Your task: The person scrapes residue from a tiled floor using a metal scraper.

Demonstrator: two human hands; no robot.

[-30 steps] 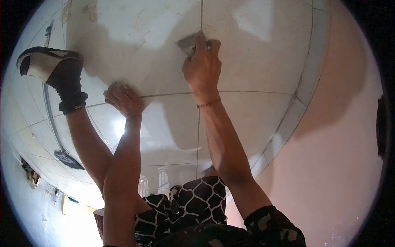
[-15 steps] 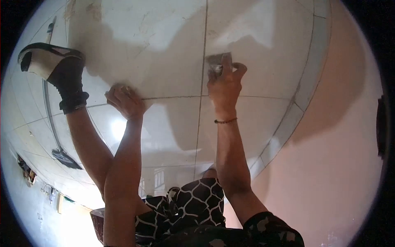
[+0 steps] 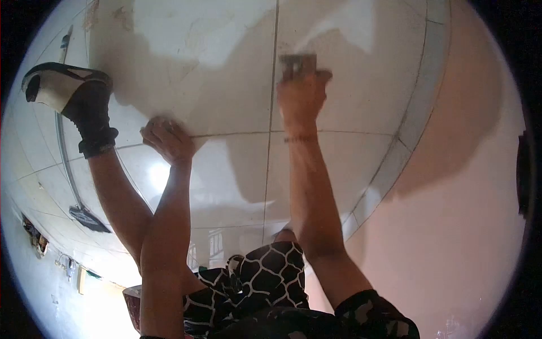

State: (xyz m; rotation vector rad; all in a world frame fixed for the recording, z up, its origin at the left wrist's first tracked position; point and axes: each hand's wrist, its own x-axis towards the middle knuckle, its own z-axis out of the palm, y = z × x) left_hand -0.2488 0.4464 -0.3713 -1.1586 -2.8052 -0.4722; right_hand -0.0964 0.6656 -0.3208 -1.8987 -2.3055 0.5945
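My right hand [image 3: 302,96] is closed on a flat grey scraper-like tool [image 3: 298,61], whose front edge lies at the floor tiles just right of a long grout line. Motion blurs both the hand and the tool. A thin bracelet circles the right wrist. My left hand [image 3: 168,138] rests on the tiled floor [image 3: 226,101] beside a cross grout line, its fingers bent and somewhat apart, with nothing visible in it.
My foot in a shoe [image 3: 59,93] is at the upper left, over a long pole that ends in a dark broom or mop head [image 3: 89,219]. A pink wall [image 3: 435,226] rises at the right behind a tile border [image 3: 416,113].
My right hand has moved forward and slightly left with the tool, away from my body. My left hand has stayed at its place on the floor.
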